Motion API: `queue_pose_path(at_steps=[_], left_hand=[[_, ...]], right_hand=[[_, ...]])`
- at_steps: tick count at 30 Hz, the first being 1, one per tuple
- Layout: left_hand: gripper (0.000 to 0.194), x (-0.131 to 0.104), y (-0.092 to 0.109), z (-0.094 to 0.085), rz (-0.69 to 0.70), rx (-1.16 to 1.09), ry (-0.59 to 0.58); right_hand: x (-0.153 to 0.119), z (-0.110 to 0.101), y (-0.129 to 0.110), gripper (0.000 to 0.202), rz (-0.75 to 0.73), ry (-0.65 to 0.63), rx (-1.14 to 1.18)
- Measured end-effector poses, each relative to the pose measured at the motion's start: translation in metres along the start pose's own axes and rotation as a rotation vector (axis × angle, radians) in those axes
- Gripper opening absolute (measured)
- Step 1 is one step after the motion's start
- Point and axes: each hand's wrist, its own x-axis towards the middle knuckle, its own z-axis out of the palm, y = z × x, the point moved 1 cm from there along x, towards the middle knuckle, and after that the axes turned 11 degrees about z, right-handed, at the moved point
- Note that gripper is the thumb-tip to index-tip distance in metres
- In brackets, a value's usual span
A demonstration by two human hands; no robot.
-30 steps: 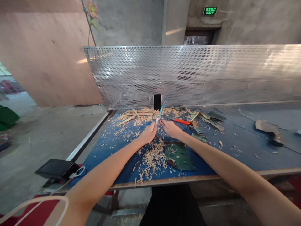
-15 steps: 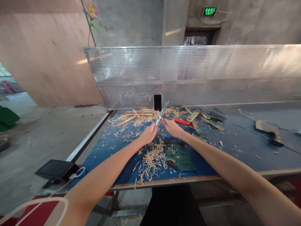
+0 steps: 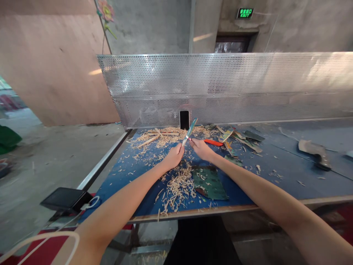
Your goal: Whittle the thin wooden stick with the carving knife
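Note:
My left hand [image 3: 174, 156] is closed around the lower end of a thin wooden strip [image 3: 191, 128], bare pale wood near the fingers and blue-green toward the top. The strip tilts up and to the right. My right hand [image 3: 202, 149] is closed on an orange-handled knife [image 3: 213, 142], whose handle sticks out to the right behind the fingers. Its front end meets the strip just above my left hand; the blade is too small to make out. Curled wood shavings [image 3: 179, 187] lie below both hands, beside a dark green sheet [image 3: 211, 184].
A phone [image 3: 184, 120] stands against the perforated metal screen [image 3: 165, 79] behind the blue table [image 3: 149, 200]. Wood scraps [image 3: 248, 142] lie on the right, wooden sticks [image 3: 150, 141] on the left. A curved brown piece [image 3: 314, 151] is farther right. A black device [image 3: 64, 200] sits off the left edge.
Both hands, the strip and the knife keep almost the same positions. The whole view has shifted very slightly.

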Motion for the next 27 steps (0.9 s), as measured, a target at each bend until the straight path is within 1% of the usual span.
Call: queue_pose_path(at_steps=[4, 7, 9, 12, 14, 23, 27], left_hand=[[0.036, 0.001, -0.004, 0.002, -0.024, -0.025, -0.013], [0.038, 0.001, -0.007, 0.002, -0.022, -0.029, -0.008], [0.038, 0.001, -0.009, 0.002, -0.013, -0.019, 0.008], [0.037, 0.002, -0.01, 0.001, -0.009, 0.009, 0.036], [0.037, 0.002, -0.009, 0.0, -0.003, 0.024, 0.048], [0.038, 0.003, -0.004, -0.004, 0.004, -0.002, 0.076], [0.037, 0.004, -0.005, -0.003, 0.011, -0.051, 0.1]], right_hand=[[0.005, -0.005, 0.007, 0.034, 0.018, 0.026, 0.003], [0.005, -0.001, 0.007, 0.035, 0.029, 0.007, -0.008], [0.003, 0.004, 0.004, 0.035, 0.01, -0.039, -0.027], [-0.002, 0.01, -0.003, 0.031, -0.049, -0.143, -0.097], [-0.005, 0.013, -0.007, 0.03, -0.057, -0.178, -0.14], [-0.005, 0.007, -0.014, 0.03, -0.02, -0.169, -0.117], [-0.008, 0.002, -0.021, 0.03, 0.006, -0.158, -0.228]])
